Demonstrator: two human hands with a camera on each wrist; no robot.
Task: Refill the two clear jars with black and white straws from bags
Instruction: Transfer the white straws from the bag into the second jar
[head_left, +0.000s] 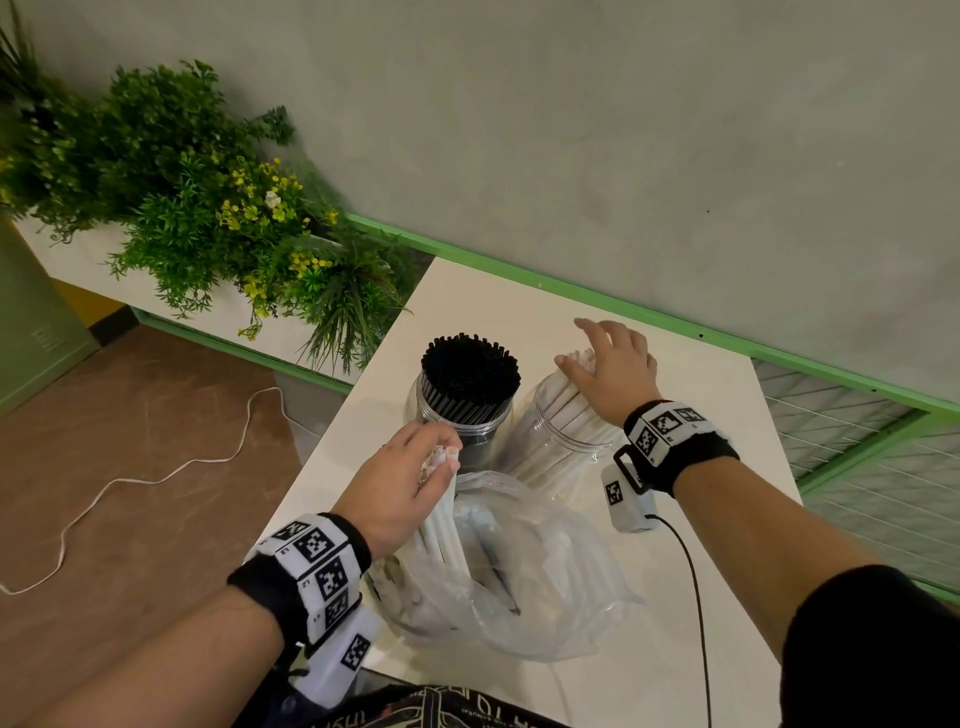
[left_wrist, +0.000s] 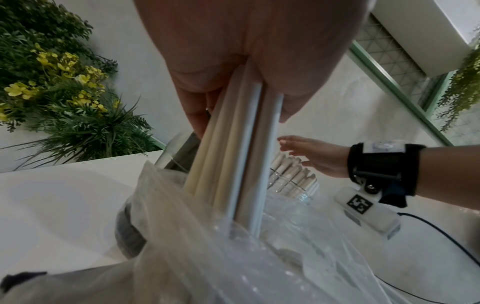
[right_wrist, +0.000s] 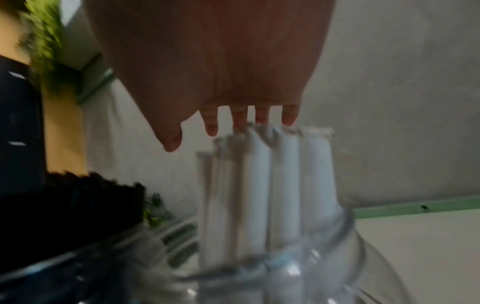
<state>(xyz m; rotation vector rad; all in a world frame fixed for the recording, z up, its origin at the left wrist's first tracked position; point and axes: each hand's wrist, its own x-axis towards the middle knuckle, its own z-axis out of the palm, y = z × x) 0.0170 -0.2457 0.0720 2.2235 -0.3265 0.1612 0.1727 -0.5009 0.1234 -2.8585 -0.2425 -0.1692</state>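
**Figure: Both hands at the straw jars, white straws in transit**

Left hand (head_left: 400, 483): fingers (head_left: 441, 460) curled round a bundle of white straws (left_wrist: 233, 156), gripped near the top ends; the lower ends stand inside the open clear bag (head_left: 540, 587). The bundle is upright, tilted slightly, just in front of the black jar (head_left: 467, 415).

Right hand (head_left: 613, 374): fingers (right_wrist: 211, 125) spread and nearly straight, palm down over the tops of the white straws in the white jar (head_left: 561, 431). The right wrist view shows the fingertips at the straw ends; whether they touch cannot be told through the blur. The hand grips nothing.

Jars: the two stand side by side on the desk (head_left: 701, 415), nearly touching. The left one is packed with black straws (head_left: 470, 371) rising above its rim; the right one is part filled, its straws leaning toward the far side.

Writing: the wristbands (head_left: 311, 566) and the small white clip-on units carry square black-and-white coded markers. Lettering on the dark garment at the lower edge of the head view is too cut off to read.

Surroundings: a black cable (head_left: 696, 597) runs from the right wrist unit across the desk. A planter (head_left: 208, 208) with green foliage and yellow flowers stands left of the desk; a white cord (head_left: 156, 478) lies on the brown floor. A green rail borders the grey wall.
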